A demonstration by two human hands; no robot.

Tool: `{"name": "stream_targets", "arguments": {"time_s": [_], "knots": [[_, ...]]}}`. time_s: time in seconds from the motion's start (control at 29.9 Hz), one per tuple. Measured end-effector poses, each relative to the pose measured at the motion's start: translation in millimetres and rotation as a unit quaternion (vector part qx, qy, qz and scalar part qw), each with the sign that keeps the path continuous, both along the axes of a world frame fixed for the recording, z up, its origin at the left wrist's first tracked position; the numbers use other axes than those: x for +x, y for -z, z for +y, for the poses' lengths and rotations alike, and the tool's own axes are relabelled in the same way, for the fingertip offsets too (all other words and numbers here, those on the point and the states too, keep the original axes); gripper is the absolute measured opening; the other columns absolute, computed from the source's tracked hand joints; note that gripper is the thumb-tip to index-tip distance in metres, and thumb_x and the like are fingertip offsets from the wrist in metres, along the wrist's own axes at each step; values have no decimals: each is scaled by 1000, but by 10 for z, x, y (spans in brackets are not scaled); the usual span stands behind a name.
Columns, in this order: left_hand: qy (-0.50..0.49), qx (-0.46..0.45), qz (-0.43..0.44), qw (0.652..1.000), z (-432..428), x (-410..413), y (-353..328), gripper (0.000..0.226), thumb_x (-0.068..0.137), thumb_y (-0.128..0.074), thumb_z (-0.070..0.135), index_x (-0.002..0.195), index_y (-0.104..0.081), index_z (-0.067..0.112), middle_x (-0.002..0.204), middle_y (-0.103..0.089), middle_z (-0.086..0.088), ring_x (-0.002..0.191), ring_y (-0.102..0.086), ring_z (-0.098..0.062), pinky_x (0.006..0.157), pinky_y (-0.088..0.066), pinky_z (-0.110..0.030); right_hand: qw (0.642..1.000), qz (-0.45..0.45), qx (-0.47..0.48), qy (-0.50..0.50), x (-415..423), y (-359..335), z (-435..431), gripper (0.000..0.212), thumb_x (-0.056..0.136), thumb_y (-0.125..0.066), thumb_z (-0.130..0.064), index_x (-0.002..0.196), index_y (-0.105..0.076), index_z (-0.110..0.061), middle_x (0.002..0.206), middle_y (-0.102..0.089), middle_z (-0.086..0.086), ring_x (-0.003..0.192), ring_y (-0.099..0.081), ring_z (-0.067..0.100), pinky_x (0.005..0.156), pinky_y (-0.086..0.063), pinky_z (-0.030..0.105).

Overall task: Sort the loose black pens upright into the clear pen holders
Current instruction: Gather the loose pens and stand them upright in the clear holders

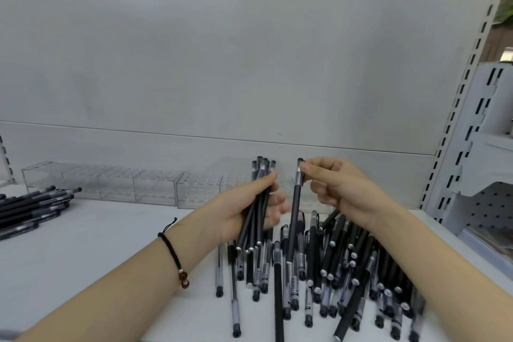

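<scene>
Centre frame, the left hand (230, 219) grips a bundle of roughly five black pens (258, 208), caps up. The right hand (347, 191) pinches one single pen (294, 216) near its cap, hanging upright. The step looks like gathering; next, pens need lowering into the clear pen holders (111, 183), at least three in a row, mid-left. Dozens of loose pens (333, 272) lie lower right on the counter (97, 244); a smaller heap (30, 208) lies far left.

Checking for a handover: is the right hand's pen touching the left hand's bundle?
Apart. Head view shows open space between the pen in the right hand and the bundle in the left hand.
</scene>
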State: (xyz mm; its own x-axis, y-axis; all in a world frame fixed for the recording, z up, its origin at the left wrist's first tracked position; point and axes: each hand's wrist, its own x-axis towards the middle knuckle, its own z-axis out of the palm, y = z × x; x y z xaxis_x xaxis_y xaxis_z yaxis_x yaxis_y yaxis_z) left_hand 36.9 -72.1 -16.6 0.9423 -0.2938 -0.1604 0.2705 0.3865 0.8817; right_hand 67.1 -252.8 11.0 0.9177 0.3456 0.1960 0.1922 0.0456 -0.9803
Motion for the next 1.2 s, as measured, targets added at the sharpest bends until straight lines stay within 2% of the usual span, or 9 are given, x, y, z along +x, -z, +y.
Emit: {"name": "stream_targets", "arguments": {"time_s": [0.13,0.23,0.33,0.54,0.64,0.77,0.9,1.04,1.2], "knots": [[53,38,-16,998,-82,-62,-6,34,91,-55,41,105,-57,10,91,-74,-15,77,-74,-26,71,-61,-38,1000,1,15,27,20,40,31,10,85,-67,-15,84,-58,-10,73,-68,4,41,-35,5,36,-22,15],[55,48,-24,997,-60,-48,-3,34,84,-60,43,96,-58,11,75,-70,-5,58,-67,-17,56,-60,-31,999,-1,2,45,52,96,47,16,86,-67,-11,80,-53,-13,76,-69,9,39,-36,5,35,-24,14],[48,27,-20,998,-29,9,15,32,74,-66,41,88,-49,17,56,-46,5,39,-41,-5,36,-41,-17,998,-27,-30,43,53,127,65,14,85,-70,-10,81,-56,-12,78,-69,9,42,-41,6,36,-26,15],[-35,-17,-50,998,78,128,-40,35,67,-73,35,78,-42,21,49,-34,8,34,-29,-3,31,-25,-13,987,-89,-133,32,-9,153,140,9,85,-71,-10,85,-63,-12,72,-66,1,45,-45,6,40,-30,17],[-73,-24,-60,995,184,140,-95,35,73,-73,31,75,-40,22,49,-32,8,35,-28,-4,32,-23,-14,958,-143,-248,-2,-46,148,184,7,85,-71,-14,79,-67,-13,64,-64,-5,46,-47,5,44,-36,14],[-108,-22,-46,993,329,154,-116,28,89,-66,24,74,-42,20,49,-38,7,36,-35,-6,33,-30,-15,912,-143,-382,-36,-98,64,337,10,85,-69,-20,85,-71,-9,69,-67,-5,46,-47,2,45,-38,13],[-138,-26,-68,988,433,166,-26,28,90,-65,21,74,-43,17,52,-43,5,38,-39,-6,35,-34,-17,857,-154,-490,-35,-111,61,604,20,83,-69,-27,78,-72,-8,64,-64,-4,49,-47,5,50,-40,18],[-150,-38,-52,987,466,191,34,29,90,-65,21,73,-42,16,50,-43,5,37,-39,-7,35,-35,-17,768,-174,-616,29,-22,183,864,29,80,-67,-40,70,-60,-14,62,-51,-1,64,-51,18,59,-39,27],[-155,-54,-32,986,517,154,5,32,89,-66,26,70,-42,17,48,-39,6,36,-36,-7,34,-30,-16,737,-144,-658,49,33,164,969,39,77,-67,-40,57,-43,-17,53,-41,-4,60,-47,20,57,-34,27]]}}
